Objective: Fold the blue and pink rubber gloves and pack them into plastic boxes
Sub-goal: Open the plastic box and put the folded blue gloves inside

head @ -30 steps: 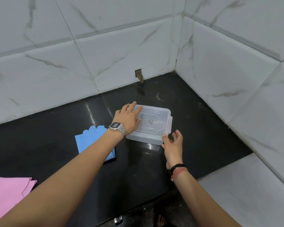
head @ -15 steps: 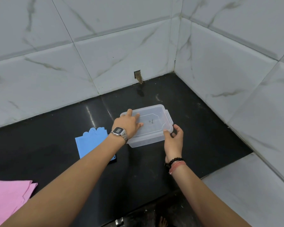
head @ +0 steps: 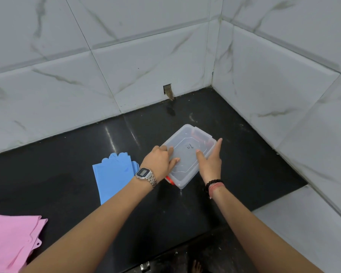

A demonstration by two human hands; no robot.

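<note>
**Camera setup: single head view**

One wide-angle camera, worn on the head, looks forward and steeply down into a tiled wall corner. Black counter (head: 244, 158) fills mid-frame; both forearms enter from the bottom edge, near the lens. Straight tile joints bow toward the frame edges. There is no second view, so no overlap.
</note>
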